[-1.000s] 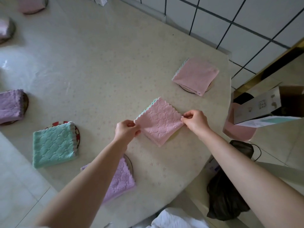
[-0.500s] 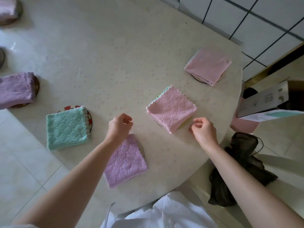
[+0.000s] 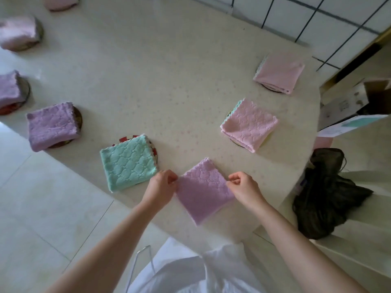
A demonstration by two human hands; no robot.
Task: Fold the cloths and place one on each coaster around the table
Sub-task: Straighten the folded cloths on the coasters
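A folded purple cloth (image 3: 204, 192) lies near the front edge of the round table (image 3: 148, 70). My left hand (image 3: 161, 185) pinches its left corner and my right hand (image 3: 244, 187) pinches its right corner. Any coaster under this cloth is hidden. To the right a folded pink cloth (image 3: 249, 124) rests on a coaster (image 3: 229, 114). A second pink cloth (image 3: 280, 72) sits further back. To the left a teal cloth (image 3: 128, 163) covers a red-patterned coaster (image 3: 153, 150), then comes another purple cloth (image 3: 51, 125).
More folded cloths on coasters sit along the left rim, purple (image 3: 9, 88) and pink (image 3: 19, 32), with another pink one (image 3: 60, 2) at the top. A black bag (image 3: 325, 195) and an open cardboard box (image 3: 349, 100) stand right of the table. A tiled wall runs behind.
Both hands let go of the pink cloth, which stays on its coaster, and moved to the purple cloth in front, now pinching its two side corners. The view shifted toward me.
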